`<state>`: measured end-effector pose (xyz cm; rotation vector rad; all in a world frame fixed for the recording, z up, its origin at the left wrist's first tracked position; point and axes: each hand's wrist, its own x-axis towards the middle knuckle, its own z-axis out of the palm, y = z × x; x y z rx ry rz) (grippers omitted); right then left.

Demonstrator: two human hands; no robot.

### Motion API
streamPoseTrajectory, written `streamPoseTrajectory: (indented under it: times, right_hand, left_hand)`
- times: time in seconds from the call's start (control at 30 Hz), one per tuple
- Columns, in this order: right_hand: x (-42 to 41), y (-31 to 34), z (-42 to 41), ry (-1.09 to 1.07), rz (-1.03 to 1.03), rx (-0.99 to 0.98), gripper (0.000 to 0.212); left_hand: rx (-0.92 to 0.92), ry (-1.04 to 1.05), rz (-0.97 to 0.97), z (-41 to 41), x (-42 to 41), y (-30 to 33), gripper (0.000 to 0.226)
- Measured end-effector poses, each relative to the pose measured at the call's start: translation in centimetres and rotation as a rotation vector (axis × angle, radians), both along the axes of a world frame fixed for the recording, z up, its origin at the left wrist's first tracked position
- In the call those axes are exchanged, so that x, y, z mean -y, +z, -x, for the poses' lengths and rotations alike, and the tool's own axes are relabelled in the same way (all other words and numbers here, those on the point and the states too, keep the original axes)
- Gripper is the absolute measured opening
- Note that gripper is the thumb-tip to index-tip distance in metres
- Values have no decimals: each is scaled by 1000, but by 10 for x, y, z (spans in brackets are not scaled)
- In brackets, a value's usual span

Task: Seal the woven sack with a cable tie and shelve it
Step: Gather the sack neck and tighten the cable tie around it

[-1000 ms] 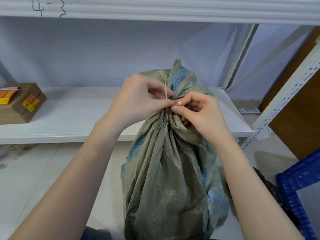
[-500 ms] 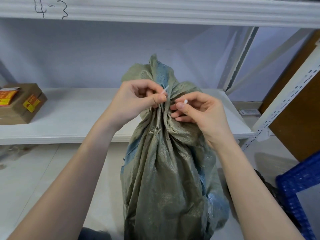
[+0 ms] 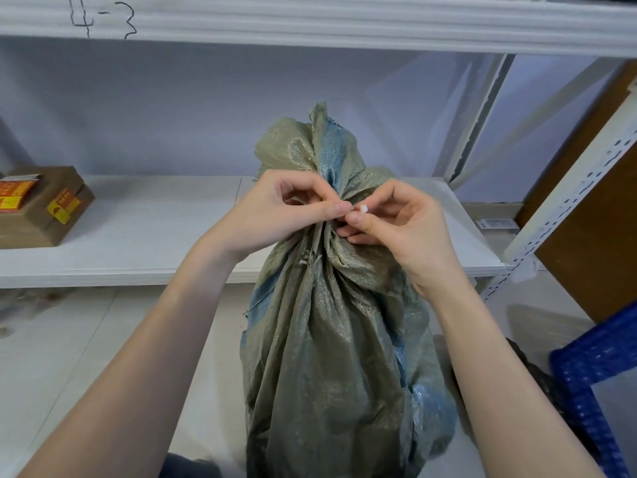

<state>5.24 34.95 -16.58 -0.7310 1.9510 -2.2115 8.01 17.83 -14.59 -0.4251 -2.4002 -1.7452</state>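
Note:
A grey-green woven sack (image 3: 331, 357) with blue patches stands upright on the floor in front of a white shelf (image 3: 144, 243). Its mouth is bunched into a neck, and the loose top fans out above my hands. My left hand (image 3: 275, 212) pinches the neck from the left, thumb and forefinger pressed on the cable tie's thin end. My right hand (image 3: 400, 229) pinches from the right and holds the white cable tie head (image 3: 364, 209) at its fingertips. The rest of the tie is hidden behind the fabric and fingers.
A brown cardboard box (image 3: 38, 208) with red and yellow labels sits at the shelf's left end. A white perforated upright (image 3: 572, 201) stands at the right, with a brown panel (image 3: 593, 215) behind it. A blue plastic crate (image 3: 599, 367) is on the floor, lower right.
The tie's tail, sticking up a second ago, is now pinched out of sight between my fingertips. The sack's loose top has spread and risen higher. My hands have drawn close together at the neck.

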Motion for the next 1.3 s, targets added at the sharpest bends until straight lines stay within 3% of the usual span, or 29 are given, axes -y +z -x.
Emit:
streamPoseTrajectory:
  times: [0.43,1.03,1.3]
  right_hand:
    - [-1,0,0,28,2,-6,15]
    - [-2,-3,4,-18,-17,-74,17]
    - [-3,-3,6,19,-14,41,16]
  left_hand:
    - [-72,54,72,5,0,-4,8]
    - [-198,157,81,6,-8,-9,21]
    - [-300,205,102,9,-10,-16,20]
